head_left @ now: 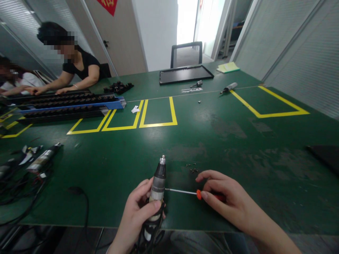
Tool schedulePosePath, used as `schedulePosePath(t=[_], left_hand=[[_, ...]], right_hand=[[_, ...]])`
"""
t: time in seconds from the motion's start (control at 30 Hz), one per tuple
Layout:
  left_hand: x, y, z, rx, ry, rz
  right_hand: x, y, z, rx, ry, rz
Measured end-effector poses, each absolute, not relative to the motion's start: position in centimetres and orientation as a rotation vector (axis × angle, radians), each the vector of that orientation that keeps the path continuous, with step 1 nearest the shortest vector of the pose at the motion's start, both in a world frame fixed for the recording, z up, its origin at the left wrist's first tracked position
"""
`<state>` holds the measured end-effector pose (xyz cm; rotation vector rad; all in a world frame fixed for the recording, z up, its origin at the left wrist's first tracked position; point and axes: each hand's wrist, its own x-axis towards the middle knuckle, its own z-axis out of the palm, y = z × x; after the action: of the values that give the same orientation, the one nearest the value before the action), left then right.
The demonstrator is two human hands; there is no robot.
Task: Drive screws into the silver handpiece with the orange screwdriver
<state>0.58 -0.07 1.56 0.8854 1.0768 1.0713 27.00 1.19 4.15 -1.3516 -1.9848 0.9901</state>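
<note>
electric screwdriver (158, 187) stands upright at lower centre, clasped by left hand (137, 211), while right hand (227, 201) pinches a red-handled screwdriver (196, 193) lying crosswise, tip touching its side.

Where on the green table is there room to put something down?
Bare green lies right of the right hand, stretching to the dark object at the table's right edge, and inside the yellow taped box. It is crowded at far left: cables and tools, then long black trays. Tiny screws sit just beyond the hands.
</note>
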Motion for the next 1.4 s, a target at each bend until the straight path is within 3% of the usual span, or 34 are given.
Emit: schedulePosePath(t=[0.23, 0.5, 0.9, 1.4], left_hand=[[0.4, 0.0, 1.5, 0.900, 1.071, 1.046], [0.6, -0.1, 1.8, 0.884, 1.091, 1.052], [0.6, -0.2, 1.5, 0.872, 1.079, 1.078], [0.2, 0.1, 0.9, 0.889, 1.043, 1.048]], right_hand=[[26.7, 0.9, 4.1, -1.377, -1.942, 0.952], [27.1, 0.6, 3.8, -1.375, -1.830, 1.210], [27.2, 0.3, 3.6, -1.400, -1.813, 0.934], [27.4, 0.5, 3.1, -1.322, -1.879, 0.984]])
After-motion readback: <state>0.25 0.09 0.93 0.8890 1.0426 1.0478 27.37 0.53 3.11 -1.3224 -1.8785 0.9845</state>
